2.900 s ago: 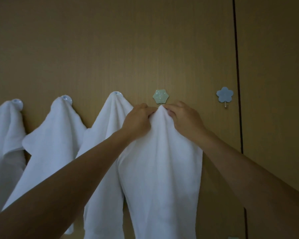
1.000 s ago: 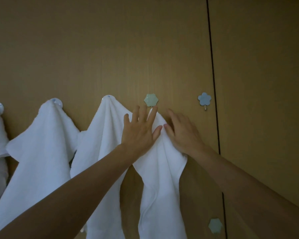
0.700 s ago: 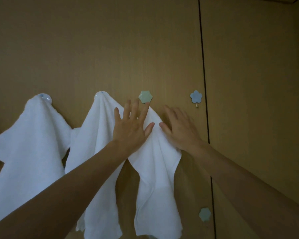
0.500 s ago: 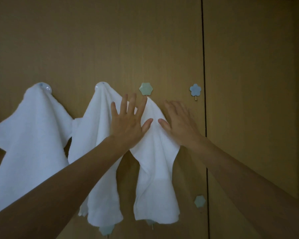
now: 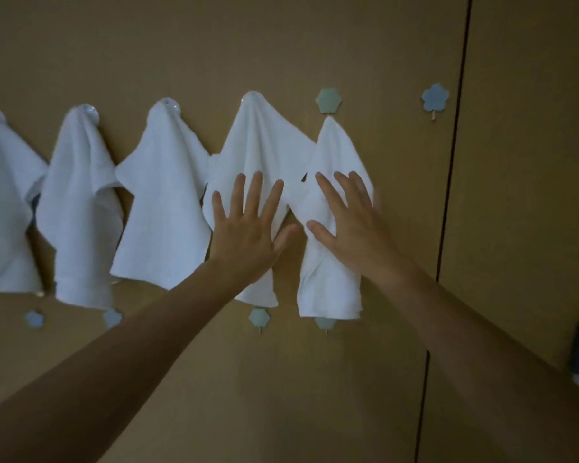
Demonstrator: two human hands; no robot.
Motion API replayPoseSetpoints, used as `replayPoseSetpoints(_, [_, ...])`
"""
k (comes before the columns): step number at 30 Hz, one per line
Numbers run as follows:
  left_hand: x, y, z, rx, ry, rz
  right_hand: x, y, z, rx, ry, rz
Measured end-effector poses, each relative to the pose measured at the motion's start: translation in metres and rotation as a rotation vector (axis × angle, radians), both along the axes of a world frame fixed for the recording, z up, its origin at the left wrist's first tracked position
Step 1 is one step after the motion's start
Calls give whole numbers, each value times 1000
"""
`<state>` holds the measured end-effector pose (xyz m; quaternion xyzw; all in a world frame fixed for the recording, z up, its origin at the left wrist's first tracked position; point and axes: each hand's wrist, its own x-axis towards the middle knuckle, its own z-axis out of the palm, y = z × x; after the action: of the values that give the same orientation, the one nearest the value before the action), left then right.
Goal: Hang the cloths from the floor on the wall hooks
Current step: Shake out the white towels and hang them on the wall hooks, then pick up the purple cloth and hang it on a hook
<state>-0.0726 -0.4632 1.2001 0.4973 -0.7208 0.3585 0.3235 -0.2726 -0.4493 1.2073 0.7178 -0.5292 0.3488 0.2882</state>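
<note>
Left hand (image 5: 248, 228), right hand (image 5: 351, 228): grip wide, flat on white cloths (image 5: 258, 145). Risk: downward drag pulls thin tip of end cloth (image 5: 331, 289) off hexagon hook (image 5: 328, 101).

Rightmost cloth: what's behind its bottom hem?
A pale lower hook peeks out beneath the hem of the rightmost cloth. Its upper part is covered, so its full shape cannot be told.

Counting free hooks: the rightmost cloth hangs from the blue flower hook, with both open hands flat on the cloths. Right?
Not quite. In the head view the rightmost cloth hangs from the green hexagon hook; the blue flower hook beside it is bare. The left hand and right hand do lie flat and open, as you said.
</note>
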Motion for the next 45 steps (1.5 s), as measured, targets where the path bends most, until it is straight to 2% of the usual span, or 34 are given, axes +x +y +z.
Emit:
replayPoseSetpoints(7, [60, 86, -68, 57, -53, 285, 58, 34, -63, 102, 31, 244])
replayPoseSetpoints(15, [182, 209, -108, 170, -57, 633, 195, 93, -103, 191, 108, 541])
replayPoseSetpoints(22, [311, 317, -131, 284, 40, 899, 356, 158, -125, 238, 143, 792])
replayPoseSetpoints(34, [568, 511, -157, 449, 182, 1279, 673, 301, -162, 382, 199, 1057])
replayPoseSetpoints(45, [761, 592, -194, 460, 240, 1490, 910, 368, -197, 386, 321, 1267])
